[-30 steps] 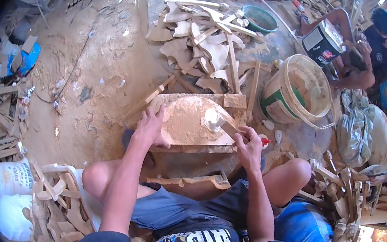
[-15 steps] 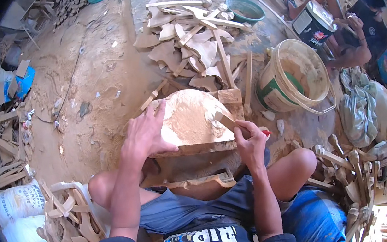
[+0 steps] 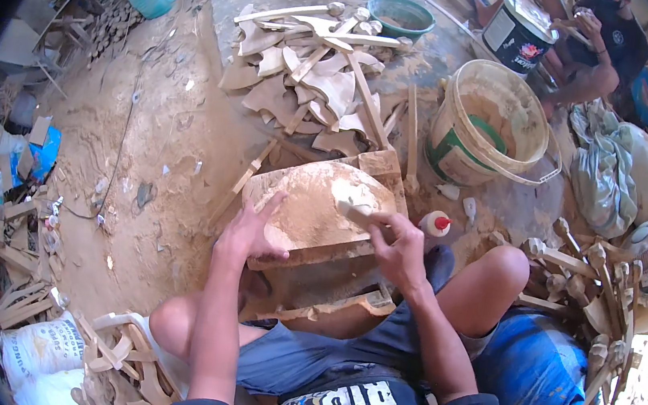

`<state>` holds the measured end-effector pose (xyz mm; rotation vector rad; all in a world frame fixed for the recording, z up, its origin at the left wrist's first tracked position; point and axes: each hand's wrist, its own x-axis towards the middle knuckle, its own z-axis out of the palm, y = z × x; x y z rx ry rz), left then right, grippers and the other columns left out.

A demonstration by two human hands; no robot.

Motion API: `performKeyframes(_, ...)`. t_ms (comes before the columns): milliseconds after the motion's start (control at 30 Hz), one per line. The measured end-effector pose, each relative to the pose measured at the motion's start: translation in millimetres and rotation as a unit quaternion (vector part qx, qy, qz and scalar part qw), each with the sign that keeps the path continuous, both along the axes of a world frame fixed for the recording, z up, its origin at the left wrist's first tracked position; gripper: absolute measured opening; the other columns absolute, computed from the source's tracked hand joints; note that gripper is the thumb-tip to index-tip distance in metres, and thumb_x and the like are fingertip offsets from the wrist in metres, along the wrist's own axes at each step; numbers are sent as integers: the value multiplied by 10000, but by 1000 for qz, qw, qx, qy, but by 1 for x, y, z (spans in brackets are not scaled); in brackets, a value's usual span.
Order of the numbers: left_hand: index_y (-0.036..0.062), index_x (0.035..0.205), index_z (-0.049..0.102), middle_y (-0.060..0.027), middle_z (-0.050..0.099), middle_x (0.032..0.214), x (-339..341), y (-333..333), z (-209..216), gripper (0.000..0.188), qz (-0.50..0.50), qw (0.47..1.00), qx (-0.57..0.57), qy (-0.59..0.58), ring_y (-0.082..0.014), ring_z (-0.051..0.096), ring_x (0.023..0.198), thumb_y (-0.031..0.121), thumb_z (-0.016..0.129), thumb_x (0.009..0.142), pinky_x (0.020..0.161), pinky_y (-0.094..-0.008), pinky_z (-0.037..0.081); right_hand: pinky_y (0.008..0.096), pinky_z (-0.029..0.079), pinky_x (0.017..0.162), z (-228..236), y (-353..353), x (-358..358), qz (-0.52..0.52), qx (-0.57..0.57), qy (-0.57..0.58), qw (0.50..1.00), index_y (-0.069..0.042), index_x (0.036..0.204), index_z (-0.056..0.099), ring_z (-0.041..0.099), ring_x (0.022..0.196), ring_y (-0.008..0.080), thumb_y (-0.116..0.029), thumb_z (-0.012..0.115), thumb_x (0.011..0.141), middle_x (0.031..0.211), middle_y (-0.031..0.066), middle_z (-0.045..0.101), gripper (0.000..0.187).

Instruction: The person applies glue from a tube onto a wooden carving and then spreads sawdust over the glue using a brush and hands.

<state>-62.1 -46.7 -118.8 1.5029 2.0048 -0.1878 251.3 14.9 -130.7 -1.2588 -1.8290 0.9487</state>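
Observation:
A wooden block [image 3: 301,254] with a broad flat top lies in front of me, its top dusted with tan powder [image 3: 298,215]. My left hand [image 3: 249,230] rests on the block's left end, fingers spread, thumb along the near edge. Pinched in my right hand [image 3: 399,248] is a small flat strip [image 3: 355,214], its tip in the powder beside a whitish wet patch [image 3: 351,193]. Whether the strip is wood or metal I cannot make out. Just right of that hand stands a white squeeze bottle [image 3: 436,226] with a red cap.
Beyond the block lies a pile of cut wooden pieces [image 3: 331,82], with a green basin [image 3: 402,16] behind. A dusty bucket [image 3: 460,150] stands to the right, near a dark paint pail [image 3: 520,36] and another person [image 3: 600,58]. Carved wooden legs [image 3: 598,277] crowd the right side.
My right hand has drawn the strip leftward and a little toward me over the powder, baring more of the red-capped bottle. My left hand stays on the block's left end.

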Motion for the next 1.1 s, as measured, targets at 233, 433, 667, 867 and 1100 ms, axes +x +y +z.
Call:
performKeyframes(233,460,1694,221,-357,323,1649,23,8,30,1364,5,999,3,45,-532,452,1482,457,1035,599,1200,-568,465,384,617,796,16,15,-12,77,-106,3,991,4,1048,811,799,856,293,-99,750,913,936,221,794,181)
performKeyframes(433,430,1691,260,-356,328,1650,26,8,39,1333,7,999,9,40,-518,469,1475,443,1033,605,1184,-572,482,336,591,684,20,47,5,65,-7,-96,993,34,1043,810,723,691,172,-105,759,900,809,163,781,206)
performKeyframes(667,436,1690,257,-310,445,1565,27,9,38,1289,-20,997,35,59,-492,590,1360,443,1016,648,1108,-562,541,375,625,786,39,79,-17,125,-230,-76,962,64,971,805,795,796,284,-112,760,836,873,201,804,226)
performKeyframes(867,437,1684,275,-297,439,1587,29,8,39,1284,-8,997,31,67,-483,591,1365,427,1021,639,1097,-563,546,379,624,794,34,87,-2,96,-131,-88,983,52,994,812,796,815,284,-121,779,835,901,228,799,237)
performKeyframes(1100,447,1680,279,-308,466,1545,27,10,36,1273,-16,998,33,59,-487,590,1361,430,1018,643,1086,-567,547,381,619,793,18,99,-9,101,-121,-96,983,55,989,814,797,819,286,-154,845,814,888,232,795,274)
